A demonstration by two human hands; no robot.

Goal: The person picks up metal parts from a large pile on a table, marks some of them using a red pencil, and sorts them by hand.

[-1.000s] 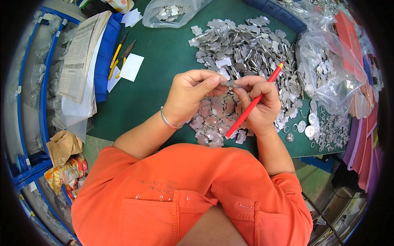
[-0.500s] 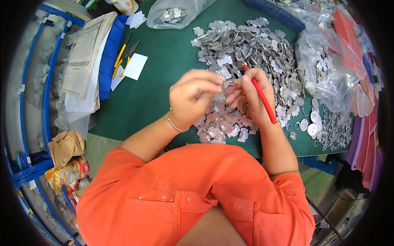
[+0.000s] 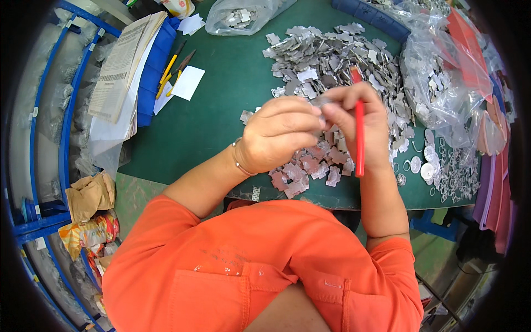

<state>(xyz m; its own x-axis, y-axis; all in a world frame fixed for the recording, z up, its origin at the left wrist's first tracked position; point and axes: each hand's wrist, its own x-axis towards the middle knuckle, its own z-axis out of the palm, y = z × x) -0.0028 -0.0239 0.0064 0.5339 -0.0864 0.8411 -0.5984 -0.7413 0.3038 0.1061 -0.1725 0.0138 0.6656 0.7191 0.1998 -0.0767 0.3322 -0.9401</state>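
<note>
Over the green table, my left hand (image 3: 285,130) and my right hand (image 3: 362,122) meet at their fingertips. Between them is a small, shiny metal piece (image 3: 319,101), partly hidden and blurred; the left fingers close on it and the right thumb touches it. A red pen-like stick (image 3: 360,146) is also gripped in my right hand, its tip pointing away from me. Below the hands lies a group of flat notched metal plates (image 3: 298,171) with a pinkish sheen. Beyond is a large heap of similar grey plates (image 3: 332,58).
Round discs (image 3: 427,170) and many small rings (image 3: 456,174) lie at the right, below a clear plastic bag (image 3: 437,83). Another bag (image 3: 241,19) holds plates at the back. On the left are yellow-handled pliers (image 3: 168,80), white paper (image 3: 188,83) and a blue bin (image 3: 152,72).
Both hands have shifted slightly right, and the metal piece has risen with them. The red stick has turned more upright. My view has moved slightly.
</note>
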